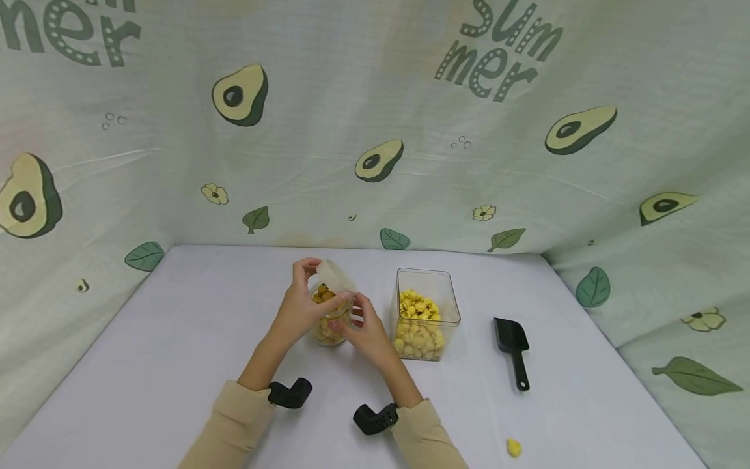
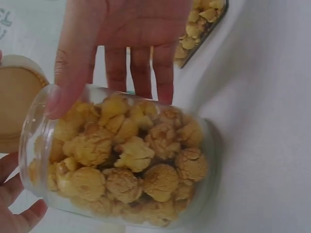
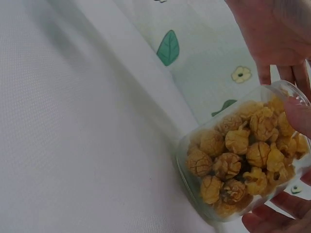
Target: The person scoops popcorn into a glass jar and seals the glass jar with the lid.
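Observation:
A clear jar of caramel popcorn stands on the table, also seen close up in the left wrist view. Its whitish lid sits tilted above the mouth, left side raised. My left hand has its fingers at the lid's raised edge and its thumb across the jar's rim. From the right, my right hand grips the jar, thumb in front and fingers about the side and neck. In the right wrist view, the jar shows popcorn up near its mouth, while the lid is out of view.
Right of the jar stands a clear square container partly filled with yellow popcorn. Farther right lies a black scoop. One yellow popcorn piece lies near the front edge. A printed cloth hangs behind the table.

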{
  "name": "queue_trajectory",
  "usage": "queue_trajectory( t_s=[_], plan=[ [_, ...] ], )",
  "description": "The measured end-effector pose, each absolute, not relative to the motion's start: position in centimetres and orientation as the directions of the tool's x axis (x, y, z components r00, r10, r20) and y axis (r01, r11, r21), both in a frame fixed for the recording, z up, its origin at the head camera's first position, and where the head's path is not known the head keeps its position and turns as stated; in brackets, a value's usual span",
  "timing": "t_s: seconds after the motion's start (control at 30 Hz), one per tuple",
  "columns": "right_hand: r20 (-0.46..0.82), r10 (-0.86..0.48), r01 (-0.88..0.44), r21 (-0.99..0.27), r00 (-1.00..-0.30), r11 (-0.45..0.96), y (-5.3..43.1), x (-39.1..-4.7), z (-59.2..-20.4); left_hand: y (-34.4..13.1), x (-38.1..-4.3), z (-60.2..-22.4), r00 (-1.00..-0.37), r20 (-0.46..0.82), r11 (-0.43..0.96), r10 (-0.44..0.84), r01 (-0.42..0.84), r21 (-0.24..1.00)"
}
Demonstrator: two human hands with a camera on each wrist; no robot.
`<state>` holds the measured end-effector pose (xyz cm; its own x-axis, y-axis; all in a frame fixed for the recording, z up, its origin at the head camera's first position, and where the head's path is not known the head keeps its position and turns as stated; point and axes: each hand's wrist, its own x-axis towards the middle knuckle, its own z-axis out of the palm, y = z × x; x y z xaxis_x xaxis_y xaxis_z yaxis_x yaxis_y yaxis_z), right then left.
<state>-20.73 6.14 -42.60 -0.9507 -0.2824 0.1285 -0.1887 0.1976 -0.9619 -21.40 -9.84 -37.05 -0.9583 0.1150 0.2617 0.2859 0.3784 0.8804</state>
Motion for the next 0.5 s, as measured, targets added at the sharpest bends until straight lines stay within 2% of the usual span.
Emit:
queue_trajectory(
  t_s=[0.2, 0.5],
  plan=[
    [0.130, -0.282, -0.189, -0.963, -0.951, 0.192, 6.1, -20.6, -42.5, -9.9, -21.5, -38.0, -0.969, 0.219, 0.408, 0.119, 0.249, 0.878],
    [0.130, -0.303, -0.190, -0.966, -0.944, 0.178, 6.1, -19.7, -40.5, -10.5, -21.0, -39.3, -0.963, 0.265, 0.452, 0.041, 0.254, 0.855]
  ],
)
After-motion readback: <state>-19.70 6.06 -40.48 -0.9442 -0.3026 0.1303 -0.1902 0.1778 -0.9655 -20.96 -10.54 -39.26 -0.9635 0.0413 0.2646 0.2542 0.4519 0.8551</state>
